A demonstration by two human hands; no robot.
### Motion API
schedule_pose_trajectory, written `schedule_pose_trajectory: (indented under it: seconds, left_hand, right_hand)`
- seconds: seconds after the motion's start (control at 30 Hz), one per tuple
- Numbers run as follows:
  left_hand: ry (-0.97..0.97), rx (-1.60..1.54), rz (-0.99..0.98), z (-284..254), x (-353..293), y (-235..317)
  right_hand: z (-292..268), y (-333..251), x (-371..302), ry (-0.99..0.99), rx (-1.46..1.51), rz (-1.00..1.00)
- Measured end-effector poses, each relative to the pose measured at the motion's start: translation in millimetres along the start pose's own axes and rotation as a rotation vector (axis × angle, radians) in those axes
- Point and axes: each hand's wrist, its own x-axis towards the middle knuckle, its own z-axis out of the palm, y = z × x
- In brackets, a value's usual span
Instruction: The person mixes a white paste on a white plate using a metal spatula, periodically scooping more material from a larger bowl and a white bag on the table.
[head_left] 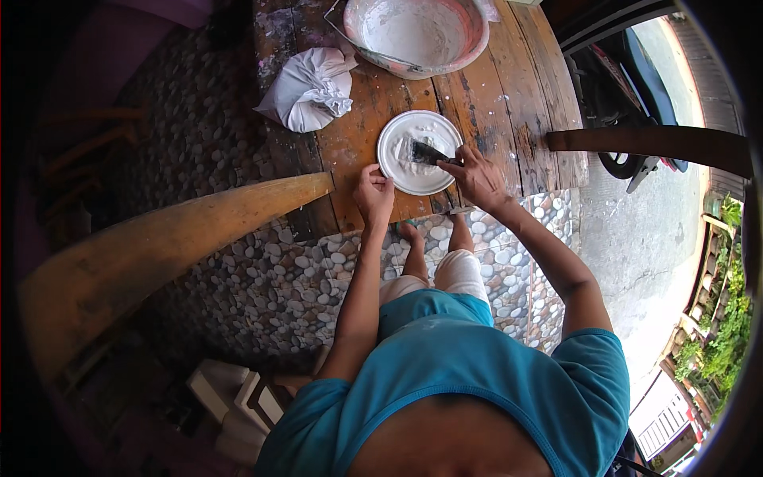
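Note:
A round white plate (386, 162) with a raised rim lies near the front edge of the wooden table, and thick white paste (408, 169) is smeared across its middle. My right hand (480, 180) is closed around the handle of a black putty knife (430, 154). Its blade points left and rests in the paste. At the plate's left rim is my left hand (373, 195), its fingers curled and pinching the edge. The undersides of those fingers are partly hidden.
Beyond the plate stands a paste-stained bucket (475, 46) with a wire handle. A crumpled white bag (306, 91) sits left of it on the wooden table (509, 119). Curved wooden posts flank the table at left (199, 215) and right (652, 143). A motorcycle (648, 79) stands far right.

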Motion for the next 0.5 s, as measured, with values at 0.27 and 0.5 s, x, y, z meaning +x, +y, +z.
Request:
schedule_pose_trajectory:
  seconds: [0.27,0.5]
  left_hand:
    - [0.012,-0.145,-0.009,7,2,-21]
    - [-0.026,-0.123,0.03,9,5,-22]
  right_hand:
    - [-34,2,-20,-0.049,0.083,0.143]
    - [8,7,-12,0.095,0.124,0.164]
